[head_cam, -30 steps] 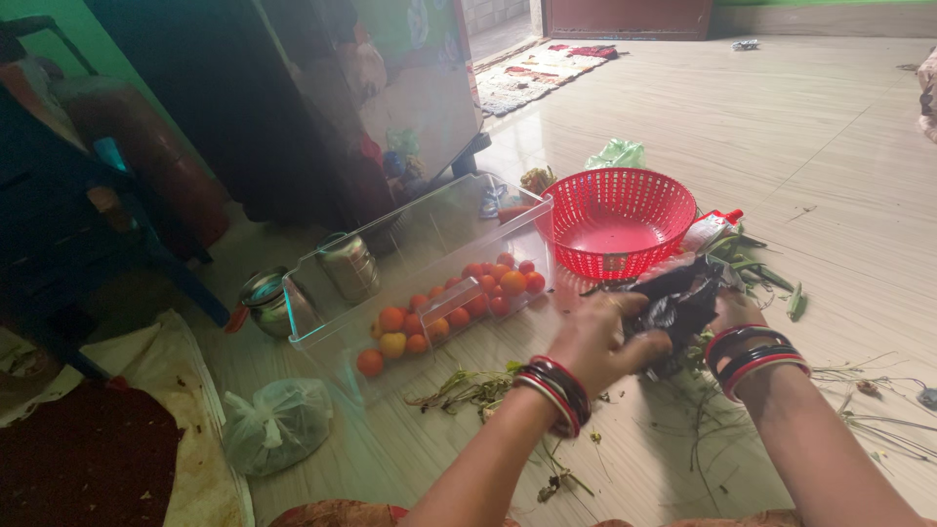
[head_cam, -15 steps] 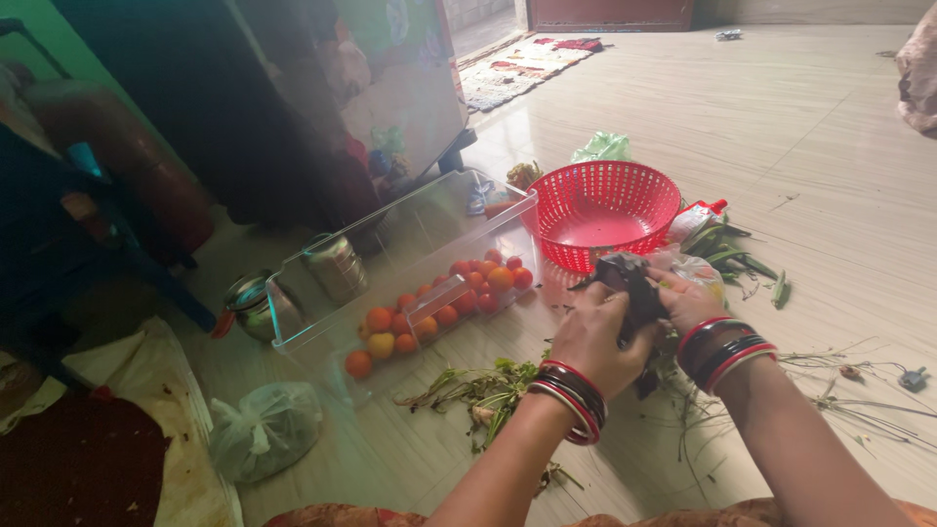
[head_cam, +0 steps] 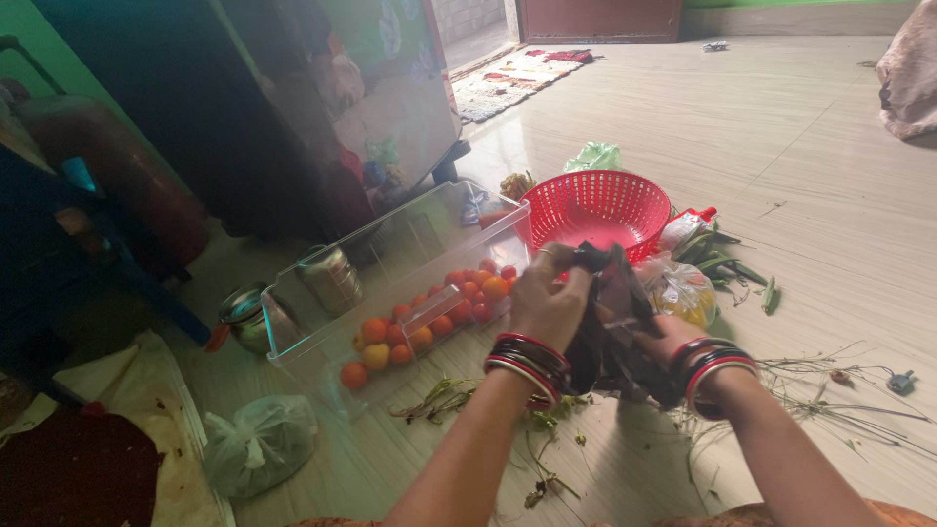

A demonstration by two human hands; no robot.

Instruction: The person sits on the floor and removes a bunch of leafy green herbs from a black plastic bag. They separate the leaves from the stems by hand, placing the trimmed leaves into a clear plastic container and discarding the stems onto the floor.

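Left hand (head_cam: 549,304) fingers pinching top of black plastic bag (head_cam: 610,327); right hand (head_cam: 669,342) mostly hidden behind bag, probably gripping it. Red basket (head_cam: 597,207) just beyond.

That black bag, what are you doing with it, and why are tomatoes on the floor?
A person sits on the floor, both hands on a black plastic bag: the left hand grips its top, the right hand holds it from below. Just past it is an empty red basket. The tomatoes lie inside a clear plastic bin, with green stems scattered nearby.
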